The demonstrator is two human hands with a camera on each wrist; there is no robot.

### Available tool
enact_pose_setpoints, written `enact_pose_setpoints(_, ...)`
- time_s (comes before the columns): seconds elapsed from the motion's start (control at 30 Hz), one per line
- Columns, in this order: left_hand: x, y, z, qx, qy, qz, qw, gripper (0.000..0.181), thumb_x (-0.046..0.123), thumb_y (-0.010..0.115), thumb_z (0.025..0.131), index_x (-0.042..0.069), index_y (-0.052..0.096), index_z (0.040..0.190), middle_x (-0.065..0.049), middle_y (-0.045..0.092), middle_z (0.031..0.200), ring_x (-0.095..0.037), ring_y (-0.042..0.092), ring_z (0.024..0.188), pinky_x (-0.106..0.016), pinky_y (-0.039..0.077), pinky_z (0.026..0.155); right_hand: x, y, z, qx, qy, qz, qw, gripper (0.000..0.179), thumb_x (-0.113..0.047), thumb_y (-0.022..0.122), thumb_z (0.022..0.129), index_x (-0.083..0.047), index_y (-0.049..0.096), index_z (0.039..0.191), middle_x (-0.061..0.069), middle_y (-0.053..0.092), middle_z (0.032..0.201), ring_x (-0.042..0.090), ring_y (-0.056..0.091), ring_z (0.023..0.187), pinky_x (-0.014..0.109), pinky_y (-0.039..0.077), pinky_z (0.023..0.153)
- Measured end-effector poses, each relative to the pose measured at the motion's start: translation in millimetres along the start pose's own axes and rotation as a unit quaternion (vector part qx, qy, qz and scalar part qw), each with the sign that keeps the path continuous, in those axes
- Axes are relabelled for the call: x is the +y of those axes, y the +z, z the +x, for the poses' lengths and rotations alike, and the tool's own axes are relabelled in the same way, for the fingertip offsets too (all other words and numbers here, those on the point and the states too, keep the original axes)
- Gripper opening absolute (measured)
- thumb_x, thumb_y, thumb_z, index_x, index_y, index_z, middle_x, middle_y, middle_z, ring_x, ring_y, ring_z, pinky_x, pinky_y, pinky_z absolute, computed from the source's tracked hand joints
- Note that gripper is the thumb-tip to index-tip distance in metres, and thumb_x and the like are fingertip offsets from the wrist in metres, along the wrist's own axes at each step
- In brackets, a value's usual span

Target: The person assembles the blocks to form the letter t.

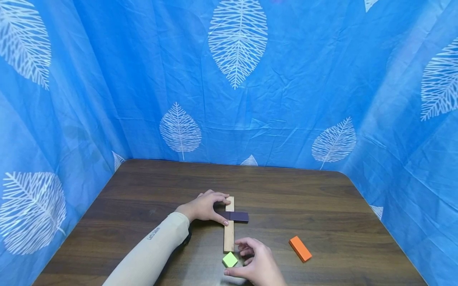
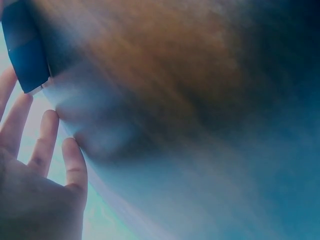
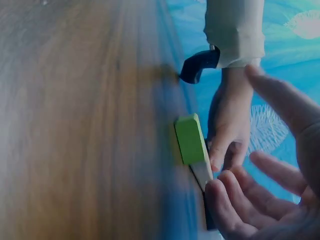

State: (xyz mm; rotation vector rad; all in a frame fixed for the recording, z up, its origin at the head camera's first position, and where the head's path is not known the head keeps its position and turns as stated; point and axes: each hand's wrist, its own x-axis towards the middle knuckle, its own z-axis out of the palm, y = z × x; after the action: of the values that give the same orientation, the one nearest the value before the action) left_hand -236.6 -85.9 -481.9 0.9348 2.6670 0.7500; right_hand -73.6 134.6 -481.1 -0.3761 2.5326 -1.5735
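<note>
My left hand [image 1: 205,206] spans a row of blocks lying on the table, its index finger at the far wooden block [image 1: 230,203] and its thumb at the near wooden block [image 1: 229,236]. Between them lies a dark purple block [image 1: 239,217], set crosswise. In the left wrist view the fingers look fairly straight beside a dark block [image 2: 27,55]. A lime green block [image 1: 230,259] sits by the near end of the row, turned cornerwise. Around its right side is my right hand [image 1: 259,260], thumb and fingers spread; the right wrist view shows a gap between the fingers and the green block [image 3: 190,139].
An orange block [image 1: 300,249] lies alone to the right on the brown wooden table [image 1: 150,178]. Blue curtains with white leaf prints [image 1: 286,111] enclose the table's back and sides. A pale sleeve [image 1: 150,246] covers my left forearm.
</note>
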Motion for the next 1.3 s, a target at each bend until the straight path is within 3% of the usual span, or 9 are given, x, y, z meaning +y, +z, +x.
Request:
enact_pose_setpoints(0.17, 0.4, -0.5, 0.2, 0.001, 0.002, -0.002, 1.0000, 0.071, 0.056, 0.085, 0.075, 0.021, 0.067, 0.134, 0.002, 0.050, 0.150, -0.025, 0.043, 0.132, -0.056, 0.030, 0.107, -4.5, -10.0, -2.4, -0.016, 0.021, 0.046, 0.9986, 0.069, -0.022, 0.096, 0.068, -0.005, 0.065, 0.128, 0.013, 0.065, 0.124, 0.029, 0.066, 0.102, 0.030, 0.056, 0.074)
enact_pose_setpoints(0.37, 1.0, -0.4, -0.5, 0.000, -0.003, -0.001, 1.0000, 0.070, 0.056, 0.085, 0.075, 0.022, 0.067, 0.134, 0.003, 0.050, 0.150, -0.024, 0.043, 0.132, -0.056, 0.029, 0.108, -7.5, -30.4, -8.2, 0.000, 0.029, 0.037, 0.9989, 0.073, -0.023, 0.095, 0.069, -0.006, 0.063, 0.132, 0.018, 0.062, 0.131, 0.034, 0.065, 0.108, 0.033, 0.056, 0.078)
enact_pose_setpoints(0.6, 1.0, -1.4, -1.8, 0.000, 0.003, -0.005, 1.0000, 0.069, 0.053, 0.086, 0.075, 0.021, 0.067, 0.134, 0.002, 0.050, 0.150, -0.026, 0.043, 0.132, -0.058, 0.029, 0.108, -1.3, -66.7, -22.4, 0.099, 0.045, -0.028, 0.9936, 0.075, -0.025, 0.097, 0.064, -0.017, 0.065, 0.131, 0.010, 0.064, 0.128, 0.031, 0.063, 0.110, 0.036, 0.054, 0.080)
enact_pose_setpoints(0.73, 0.9, -1.8, -2.4, -0.002, 0.002, -0.005, 1.0000, 0.070, 0.054, 0.085, 0.075, 0.021, 0.067, 0.134, 0.002, 0.049, 0.150, -0.026, 0.043, 0.131, -0.058, 0.028, 0.108, 5.8, -83.9, -30.1, 0.129, 0.048, -0.070, 0.9881, 0.079, -0.030, 0.098, 0.063, -0.024, 0.064, 0.133, 0.005, 0.063, 0.129, 0.028, 0.063, 0.110, 0.039, 0.054, 0.083)
enact_pose_setpoints(0.9, 1.1, -1.8, -1.7, -0.003, 0.001, -0.005, 1.0000, 0.070, 0.054, 0.085, 0.075, 0.021, 0.067, 0.135, 0.002, 0.049, 0.151, -0.025, 0.043, 0.131, -0.058, 0.028, 0.108, 15.2, -100.2, -38.7, 0.134, 0.071, -0.116, 0.9816, 0.084, -0.039, 0.096, 0.063, -0.028, 0.060, 0.138, 0.003, 0.058, 0.133, 0.026, 0.061, 0.114, 0.042, 0.052, 0.088)
enact_pose_setpoints(1.3, 3.7, -2.9, -2.3, -0.005, -0.001, -0.011, 0.9999, 0.070, 0.053, 0.086, 0.075, 0.021, 0.067, 0.135, 0.002, 0.049, 0.151, -0.026, 0.042, 0.132, -0.059, 0.028, 0.108, 38.2, -123.4, -47.8, 0.121, 0.132, -0.137, 0.9742, 0.085, -0.040, 0.094, 0.067, -0.015, 0.059, 0.140, 0.014, 0.058, 0.134, 0.032, 0.058, 0.114, 0.040, 0.053, 0.083)
